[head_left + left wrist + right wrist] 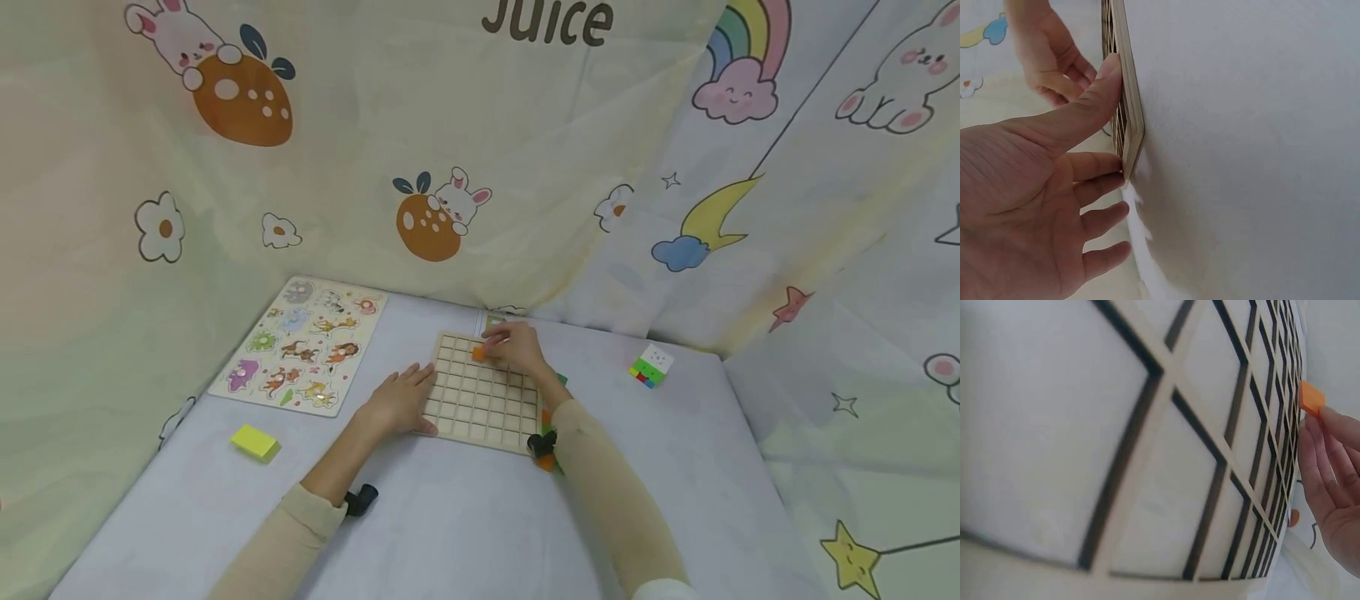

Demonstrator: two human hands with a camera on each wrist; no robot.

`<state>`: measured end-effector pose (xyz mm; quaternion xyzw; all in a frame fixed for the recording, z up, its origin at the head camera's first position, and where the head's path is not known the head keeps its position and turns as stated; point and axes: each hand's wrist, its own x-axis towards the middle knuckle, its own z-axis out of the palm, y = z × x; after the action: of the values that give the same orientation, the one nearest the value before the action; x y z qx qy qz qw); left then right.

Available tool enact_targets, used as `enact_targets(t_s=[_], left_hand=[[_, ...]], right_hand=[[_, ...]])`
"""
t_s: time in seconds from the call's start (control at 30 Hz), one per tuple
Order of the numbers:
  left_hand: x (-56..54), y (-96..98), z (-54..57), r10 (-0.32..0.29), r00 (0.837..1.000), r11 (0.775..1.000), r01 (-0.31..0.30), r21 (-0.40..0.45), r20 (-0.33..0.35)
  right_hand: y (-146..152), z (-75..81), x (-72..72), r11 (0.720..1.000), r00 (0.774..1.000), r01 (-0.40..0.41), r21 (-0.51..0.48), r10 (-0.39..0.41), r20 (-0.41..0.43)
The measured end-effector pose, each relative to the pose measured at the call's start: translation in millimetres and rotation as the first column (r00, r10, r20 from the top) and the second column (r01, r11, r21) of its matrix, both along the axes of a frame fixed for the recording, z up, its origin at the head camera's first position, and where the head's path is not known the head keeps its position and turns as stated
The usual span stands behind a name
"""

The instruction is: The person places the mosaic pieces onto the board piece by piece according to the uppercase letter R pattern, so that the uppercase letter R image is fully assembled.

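Observation:
A wooden grid board (482, 401) lies flat on the table in the head view. My left hand (402, 402) rests at its left edge, fingers straight and spread. In the left wrist view, the thumb and nearest fingertips of that hand (1041, 187) touch the board's rim (1130, 119). Over the far part of the grid, my right hand (517, 346) pinches a small orange tile (478, 353). The right wrist view shows the orange tile (1312, 399) between thumb and fingers, close to the grid; whether it touches the grid, I cannot tell.
Orange and green pieces (546, 462) lie by the board's right edge, partly hidden under my right forearm. An animal puzzle board (300, 350) is at the back left, with a yellow block (255, 443) in front. A colourful cube (651, 366) stands at the right.

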<state>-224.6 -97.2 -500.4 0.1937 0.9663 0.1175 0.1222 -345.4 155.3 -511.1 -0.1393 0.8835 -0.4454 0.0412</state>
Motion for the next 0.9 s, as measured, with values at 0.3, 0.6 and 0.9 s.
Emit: enact_targets(t_s=[0.3, 0.6, 0.9], left_hand=[[-1.0, 1.4, 0.6, -0.001, 1.0, 1.0, 0.001, 0.013, 0.012], [-2.1, 2.6, 0.9, -0.001, 1.0, 1.0, 0.001, 0.015, 0.01], [-2.0, -0.7, -1.5, 0.006, 1.0, 1.0, -0.007, 0.02, 0.003]], right_hand=[[-9, -3.8, 1.6, 0.998, 1.0, -0.017, 0.067, 0.017, 0.0], [-7, -1.5, 6.1, 0.989, 1.0, -0.024, 0.144, 0.025, -0.004], [17, 18.9, 16.6, 0.991, 0.996, -0.048, 0.122, 0.056, -0.067]])
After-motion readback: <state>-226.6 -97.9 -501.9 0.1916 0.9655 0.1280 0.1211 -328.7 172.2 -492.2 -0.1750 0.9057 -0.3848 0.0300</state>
